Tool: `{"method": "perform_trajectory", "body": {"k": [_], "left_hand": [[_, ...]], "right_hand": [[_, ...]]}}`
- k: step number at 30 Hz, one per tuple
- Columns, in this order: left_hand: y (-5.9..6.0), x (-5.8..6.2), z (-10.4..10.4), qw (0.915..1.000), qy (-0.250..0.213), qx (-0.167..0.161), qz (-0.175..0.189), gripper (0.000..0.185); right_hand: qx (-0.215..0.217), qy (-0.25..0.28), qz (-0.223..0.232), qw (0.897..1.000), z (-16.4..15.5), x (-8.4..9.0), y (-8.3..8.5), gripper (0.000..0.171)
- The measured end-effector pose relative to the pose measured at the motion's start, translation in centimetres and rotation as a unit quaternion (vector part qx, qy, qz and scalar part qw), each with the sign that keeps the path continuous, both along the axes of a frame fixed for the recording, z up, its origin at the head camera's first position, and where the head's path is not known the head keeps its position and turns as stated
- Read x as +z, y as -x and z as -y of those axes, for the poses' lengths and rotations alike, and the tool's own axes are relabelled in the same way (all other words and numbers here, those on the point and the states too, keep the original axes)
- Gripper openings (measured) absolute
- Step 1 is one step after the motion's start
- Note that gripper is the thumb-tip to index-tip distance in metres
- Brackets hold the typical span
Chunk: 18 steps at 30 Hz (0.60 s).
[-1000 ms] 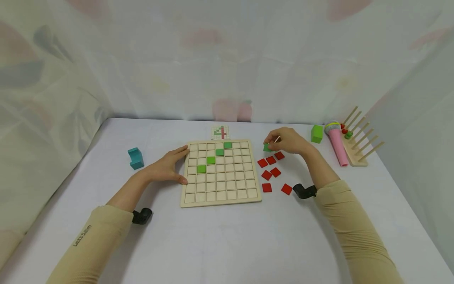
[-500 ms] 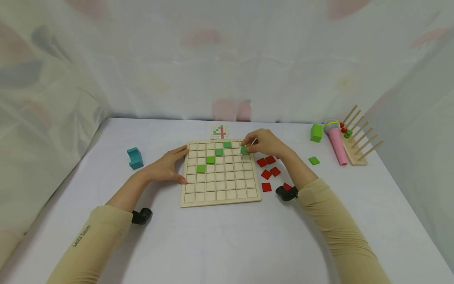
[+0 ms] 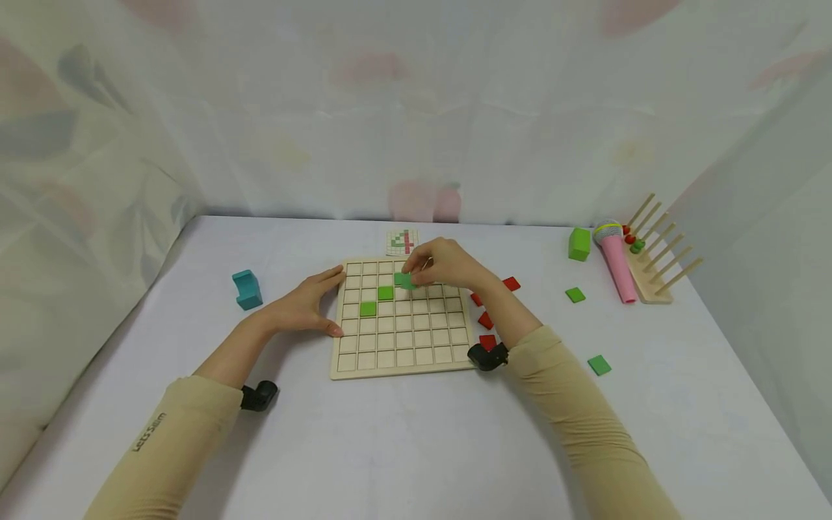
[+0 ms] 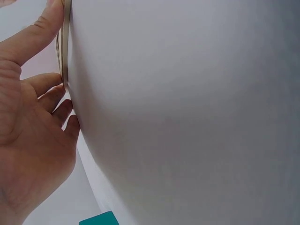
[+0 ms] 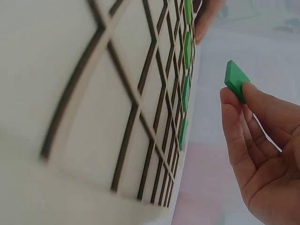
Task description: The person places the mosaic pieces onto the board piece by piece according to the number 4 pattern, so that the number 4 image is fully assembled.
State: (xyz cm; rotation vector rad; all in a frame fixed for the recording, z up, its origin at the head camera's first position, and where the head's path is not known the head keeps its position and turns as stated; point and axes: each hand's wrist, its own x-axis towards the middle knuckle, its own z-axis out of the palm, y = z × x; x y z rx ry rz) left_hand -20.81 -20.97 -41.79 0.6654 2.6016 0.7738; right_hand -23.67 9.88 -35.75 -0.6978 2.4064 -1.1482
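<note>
My right hand point(image 3: 448, 263) pinches a green square tile point(image 5: 237, 79) between thumb and fingers. It is held over the upper middle of the wooden grid board point(image 3: 404, 357), and in the right wrist view it stands apart from the grid. Green tiles point(image 3: 367, 309) lie in a diagonal line of cells on the board; the topmost is hidden by my right hand in the head view. My left hand point(image 3: 302, 307) rests at the board's left edge, thumb and fingers spread, fingertips touching the rim point(image 4: 65, 42).
Several red tiles point(image 3: 511, 284) lie right of the board, partly behind my right arm. Two green tiles point(image 3: 599, 365) lie farther right. A pattern card point(image 3: 402, 242) sits behind the board. Around are a teal block point(image 3: 248, 290), green block point(image 3: 579, 244), pink microphone point(image 3: 619, 267) and pegged wooden stand point(image 3: 656, 285).
My right hand has carried the green tile leftward from beside the red tiles to over the board. Loose green tiles at the right are now uncovered. My left hand stays put.
</note>
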Motion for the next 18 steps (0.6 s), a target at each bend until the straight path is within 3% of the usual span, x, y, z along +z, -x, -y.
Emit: {"method": "perform_trajectory", "body": {"k": [18], "left_hand": [[-0.1,0.2,0.0,1.0,0.002,0.002,0.005,0.12]], "right_hand": [[0.036,0.013,0.056,0.998,5.1,-0.6,0.0,0.014]]}}
